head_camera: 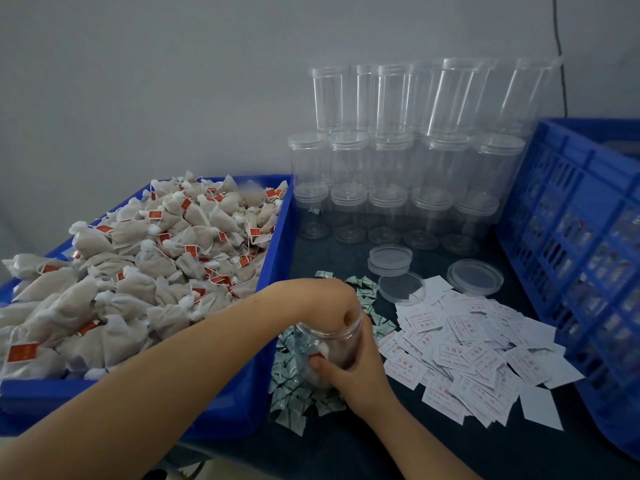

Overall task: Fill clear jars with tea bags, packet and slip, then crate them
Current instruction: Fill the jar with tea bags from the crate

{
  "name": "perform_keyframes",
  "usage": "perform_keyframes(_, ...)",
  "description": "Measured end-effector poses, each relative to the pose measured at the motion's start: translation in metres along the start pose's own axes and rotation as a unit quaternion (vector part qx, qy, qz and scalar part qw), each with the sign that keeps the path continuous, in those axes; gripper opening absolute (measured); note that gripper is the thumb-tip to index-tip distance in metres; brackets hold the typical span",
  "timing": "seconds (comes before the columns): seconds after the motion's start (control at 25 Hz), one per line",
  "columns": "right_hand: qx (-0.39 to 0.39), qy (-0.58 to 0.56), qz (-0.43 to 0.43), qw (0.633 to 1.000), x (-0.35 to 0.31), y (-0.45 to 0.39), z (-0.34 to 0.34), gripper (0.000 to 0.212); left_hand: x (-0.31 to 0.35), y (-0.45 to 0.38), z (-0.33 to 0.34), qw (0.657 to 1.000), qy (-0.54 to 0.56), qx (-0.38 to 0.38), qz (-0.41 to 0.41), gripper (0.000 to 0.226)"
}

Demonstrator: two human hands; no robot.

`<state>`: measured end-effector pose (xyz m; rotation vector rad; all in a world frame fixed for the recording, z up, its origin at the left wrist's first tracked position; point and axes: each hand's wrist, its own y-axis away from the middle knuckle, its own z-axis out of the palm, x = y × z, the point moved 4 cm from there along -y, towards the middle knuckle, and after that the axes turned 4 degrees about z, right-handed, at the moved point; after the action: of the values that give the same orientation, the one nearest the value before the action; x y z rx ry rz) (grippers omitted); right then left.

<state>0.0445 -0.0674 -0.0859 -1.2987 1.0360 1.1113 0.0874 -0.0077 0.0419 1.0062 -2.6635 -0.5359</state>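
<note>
Clear plastic open jar (334, 348) stands low at centre frame on the dark worktop (346, 441), amid small green-printed packets (294, 403); the right hand (360, 375) wraps its grip round the jar's side; the left hand (329, 303) has fingers down inside the mouth, its grip hidden; white tea bags (138, 271) heap the blue tray (273, 258) at left.

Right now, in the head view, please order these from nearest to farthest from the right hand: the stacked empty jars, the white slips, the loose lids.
From the right hand:
1. White slips, just to its right.
2. Loose lids, beyond the slips.
3. Stacked empty jars, at the wall.
</note>
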Motion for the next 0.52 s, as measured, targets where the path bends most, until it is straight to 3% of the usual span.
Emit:
perform_keyframes(0.2,-0.012,-0.013,0.012,1.000,0.002,-0.001,0.000,0.091,0.002,-0.002,0.008,0.987,0.070,-0.140,0.024,0.018)
perform_keyframes(0.4,-0.007,-0.016,0.022,1.000,0.001,0.000,0.002,0.098,-0.001,-0.003,-0.001,0.991,0.026,-0.125,0.027,0.023)
perform_keyframes(0.52,-0.015,-0.010,0.007,1.000,-0.003,0.000,0.003,0.094,-0.011,0.007,-0.018,0.993,0.072,-0.086,0.034,0.025)
